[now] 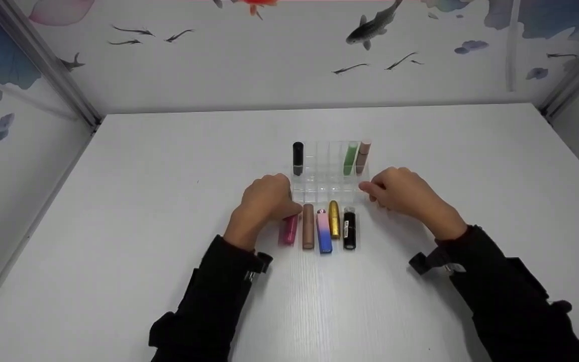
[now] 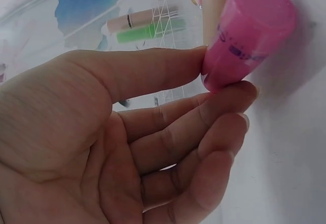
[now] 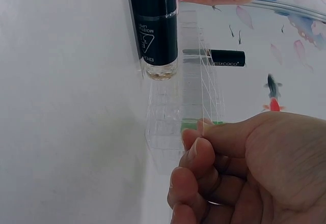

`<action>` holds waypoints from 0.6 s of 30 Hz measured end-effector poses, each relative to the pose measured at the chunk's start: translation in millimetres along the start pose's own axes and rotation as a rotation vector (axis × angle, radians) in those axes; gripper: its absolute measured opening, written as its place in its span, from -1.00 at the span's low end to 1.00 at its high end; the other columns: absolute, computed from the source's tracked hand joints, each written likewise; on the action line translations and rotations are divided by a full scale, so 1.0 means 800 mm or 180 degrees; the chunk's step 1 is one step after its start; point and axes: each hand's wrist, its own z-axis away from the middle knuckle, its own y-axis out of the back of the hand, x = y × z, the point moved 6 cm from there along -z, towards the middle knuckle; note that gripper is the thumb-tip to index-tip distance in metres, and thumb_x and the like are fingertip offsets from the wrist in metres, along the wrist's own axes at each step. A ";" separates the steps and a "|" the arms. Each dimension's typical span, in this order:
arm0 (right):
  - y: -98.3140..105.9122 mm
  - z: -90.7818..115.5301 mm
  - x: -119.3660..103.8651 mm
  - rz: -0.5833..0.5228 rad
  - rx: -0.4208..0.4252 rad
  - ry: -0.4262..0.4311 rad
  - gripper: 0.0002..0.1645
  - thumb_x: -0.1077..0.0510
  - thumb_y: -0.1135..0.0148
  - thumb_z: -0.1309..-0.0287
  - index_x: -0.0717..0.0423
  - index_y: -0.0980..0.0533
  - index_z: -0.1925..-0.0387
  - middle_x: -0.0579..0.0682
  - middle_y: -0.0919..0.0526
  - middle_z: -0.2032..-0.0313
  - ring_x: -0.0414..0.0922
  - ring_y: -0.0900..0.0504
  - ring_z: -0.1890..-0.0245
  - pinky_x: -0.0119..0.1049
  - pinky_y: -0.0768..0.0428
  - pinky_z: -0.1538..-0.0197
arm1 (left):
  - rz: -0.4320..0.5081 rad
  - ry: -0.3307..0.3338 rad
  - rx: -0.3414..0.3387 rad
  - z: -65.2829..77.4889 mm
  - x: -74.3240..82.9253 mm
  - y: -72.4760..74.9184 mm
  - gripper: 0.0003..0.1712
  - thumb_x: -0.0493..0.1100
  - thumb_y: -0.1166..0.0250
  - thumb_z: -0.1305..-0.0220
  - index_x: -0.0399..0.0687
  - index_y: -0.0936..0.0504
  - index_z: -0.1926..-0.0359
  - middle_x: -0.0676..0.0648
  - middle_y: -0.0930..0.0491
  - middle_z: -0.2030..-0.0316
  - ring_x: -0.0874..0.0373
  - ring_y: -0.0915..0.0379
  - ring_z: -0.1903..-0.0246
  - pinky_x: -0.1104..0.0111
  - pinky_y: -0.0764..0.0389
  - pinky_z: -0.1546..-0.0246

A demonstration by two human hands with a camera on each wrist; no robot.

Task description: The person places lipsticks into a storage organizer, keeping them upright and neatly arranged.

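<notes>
In front of the rack, we see the left hand pinching a shiny, round pink tube with thumb and fingers. Being smooth, it might slip and bump the brown tube (round things roll). At the rack's right edge, the right hand pinches thin, clear plastic, fingertips together. A tug there, we think, could jiggle the green tube standing inside.

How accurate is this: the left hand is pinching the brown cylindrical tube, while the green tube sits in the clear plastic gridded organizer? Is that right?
Not quite: the left hand pinches the pink cylindrical tube, not the brown one, as the left wrist view shows. The green tube does sit in the clear plastic gridded organizer.
</notes>
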 end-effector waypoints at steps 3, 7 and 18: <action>0.000 0.000 0.000 0.0000 -0.0020 -0.0037 -0.53 -0.04 -0.16 -0.47 0.14 -0.68 0.49 -0.10 -0.55 0.66 -0.17 -0.47 0.62 -0.25 -0.37 0.48 | 0.0137 -0.0029 -0.0051 0.001 0.002 0.003 -0.76 -0.08 -0.39 -0.24 -0.14 -0.68 0.47 0.05 -0.38 0.67 0.16 -0.30 0.56 0.33 -0.26 0.54; 0.000 -0.001 0.000 -0.0007 -0.0042 -0.0084 -0.54 -0.04 -0.16 -0.48 0.15 -0.68 0.47 -0.09 -0.56 0.65 -0.17 -0.48 0.62 -0.26 -0.39 0.48 | 0.0274 -0.0171 0.0008 0.005 0.005 0.008 -0.75 -0.06 -0.39 -0.27 -0.16 -0.80 0.38 0.05 -0.47 0.64 0.17 -0.32 0.54 0.34 -0.26 0.53; -0.001 -0.001 0.003 -0.0044 -0.0076 -0.0146 -0.53 -0.05 -0.15 -0.48 0.15 -0.68 0.47 -0.07 -0.59 0.63 -0.16 -0.51 0.62 -0.25 -0.41 0.47 | 0.0641 -0.0851 0.0322 0.010 0.021 0.021 -0.72 -0.06 -0.30 -0.38 -0.16 -0.81 0.17 0.01 -0.65 0.46 0.22 -0.31 0.55 0.39 -0.32 0.49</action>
